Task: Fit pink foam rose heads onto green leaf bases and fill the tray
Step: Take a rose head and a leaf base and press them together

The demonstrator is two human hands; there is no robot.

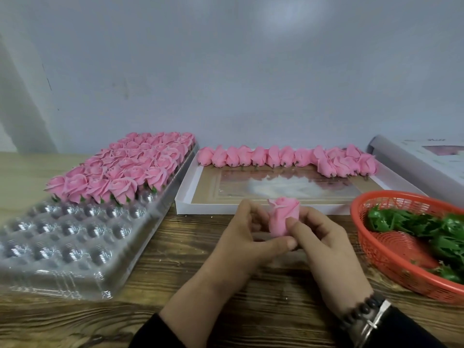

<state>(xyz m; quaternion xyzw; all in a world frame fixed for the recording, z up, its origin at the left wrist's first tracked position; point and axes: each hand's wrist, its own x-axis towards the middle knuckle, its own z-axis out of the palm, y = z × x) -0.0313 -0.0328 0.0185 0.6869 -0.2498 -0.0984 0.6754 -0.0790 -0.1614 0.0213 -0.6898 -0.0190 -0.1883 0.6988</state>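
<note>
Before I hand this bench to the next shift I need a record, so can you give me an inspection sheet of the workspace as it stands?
Surface: wooden table, grain visible, bare in front of the hands.
Job's things: clear plastic tray at left, far rows filled with finished roses, near pockets empty; white shallow box with loose rose heads along its far edge; red basket at right holding green leaf bases.
Clutter: a white box or lid at far right, partly out of view.
Hands: left hand and right hand together hold one rose head.
Cables: nothing seen.
Surroundings: plain pale wall behind the table.
</note>
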